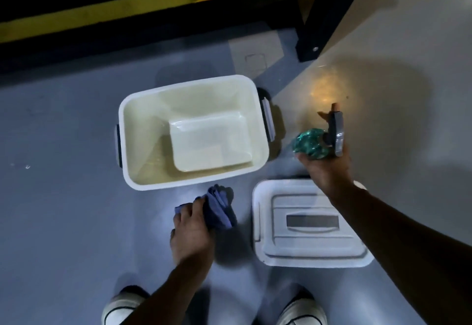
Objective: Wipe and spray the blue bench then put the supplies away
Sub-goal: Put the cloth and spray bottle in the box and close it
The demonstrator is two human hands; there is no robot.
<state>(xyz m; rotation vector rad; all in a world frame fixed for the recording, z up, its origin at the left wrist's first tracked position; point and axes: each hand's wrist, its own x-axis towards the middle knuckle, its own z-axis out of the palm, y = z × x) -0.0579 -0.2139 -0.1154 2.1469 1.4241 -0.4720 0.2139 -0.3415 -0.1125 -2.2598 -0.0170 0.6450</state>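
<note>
An open white storage bin (127, 130) stands on the blue-grey floor in the middle of the head view, with nothing in it. Its white lid (301, 250) lies flat to the lower right of it. My left hand (191, 232) grips a crumpled blue cloth (219, 208) just in front of the bin's near rim. My right hand (329, 168) holds a teal spray bottle (310, 144) with a grey trigger head, raised to the right of the bin and above the lid's far edge.
My two white shoes (122, 306) show at the bottom edge. A black and yellow frame (314, 18) runs along the top, with a black post foot at upper right. Pale grey floor (408, 69) lies to the right.
</note>
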